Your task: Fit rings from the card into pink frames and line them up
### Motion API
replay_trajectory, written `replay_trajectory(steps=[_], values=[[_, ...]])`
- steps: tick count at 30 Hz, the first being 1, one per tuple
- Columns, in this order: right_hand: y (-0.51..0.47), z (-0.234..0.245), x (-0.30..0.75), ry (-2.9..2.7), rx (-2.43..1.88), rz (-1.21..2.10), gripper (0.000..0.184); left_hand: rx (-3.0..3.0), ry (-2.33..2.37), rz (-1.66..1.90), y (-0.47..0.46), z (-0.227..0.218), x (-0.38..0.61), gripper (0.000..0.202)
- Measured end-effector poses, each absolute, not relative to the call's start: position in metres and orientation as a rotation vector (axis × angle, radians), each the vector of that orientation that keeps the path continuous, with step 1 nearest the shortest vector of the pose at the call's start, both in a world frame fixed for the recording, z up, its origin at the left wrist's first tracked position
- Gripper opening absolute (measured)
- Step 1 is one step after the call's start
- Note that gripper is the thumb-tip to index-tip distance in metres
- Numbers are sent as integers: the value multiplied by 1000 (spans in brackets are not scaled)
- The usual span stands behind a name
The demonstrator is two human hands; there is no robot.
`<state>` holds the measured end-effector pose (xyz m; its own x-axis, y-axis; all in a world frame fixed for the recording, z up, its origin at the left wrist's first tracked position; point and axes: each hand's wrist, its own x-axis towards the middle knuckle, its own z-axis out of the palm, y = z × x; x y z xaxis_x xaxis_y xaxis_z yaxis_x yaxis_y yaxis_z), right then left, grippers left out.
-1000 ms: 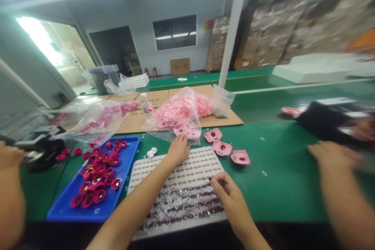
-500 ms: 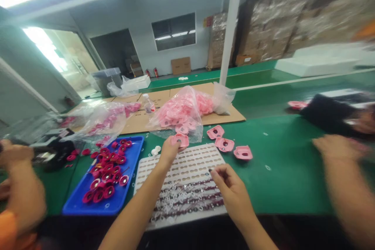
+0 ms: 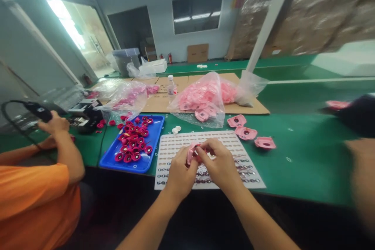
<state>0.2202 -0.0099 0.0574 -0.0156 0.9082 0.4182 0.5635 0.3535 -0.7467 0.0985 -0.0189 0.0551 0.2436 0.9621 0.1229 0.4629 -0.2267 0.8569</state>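
Left hand (image 3: 180, 168): fingers (image 3: 187, 160) curled shut, gripping the pink piece (image 3: 191, 153) from its left.
Right hand (image 3: 218, 160): fingers (image 3: 205, 148) curled in, closed on the same piece from the right.
Pink piece: held between both hands, just above the white board (image 3: 187, 136); a dark red bit shows beside it.
Beside the board: blue tray (image 3: 155, 144) of red parts (image 3: 131, 148) to the left; three pink parts (image 3: 245, 133) on the green bench (image 3: 307, 156) to the right.
Beyond: bag of pink parts (image 3: 205, 97) and bottle (image 3: 171, 90) on cardboard (image 3: 175, 103).
Co-worker, left: orange sleeve (image 3: 29, 195); hand (image 3: 52, 123) holds a black corded tool (image 3: 38, 111).
Co-worker, right: blurred arm (image 3: 360, 172).
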Motion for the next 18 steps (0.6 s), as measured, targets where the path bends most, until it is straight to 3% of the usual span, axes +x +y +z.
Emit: replay_trajectory(steps=[6,12,15,18], values=[[-1,62,211,-1724,-1262,674,12,1829,1357,1053,-28,54,75,29],[11,59,191,-1783,-1121,1335,18,1857,1330,1025,-31,47,45,26],[11,49,168,-1832,-1199,1216,18,1882,1445,1040,-29,39,25,31],[8,39,137,-1854,-1233,1185,19,1989,1600,1025,-30,33,1,54]])
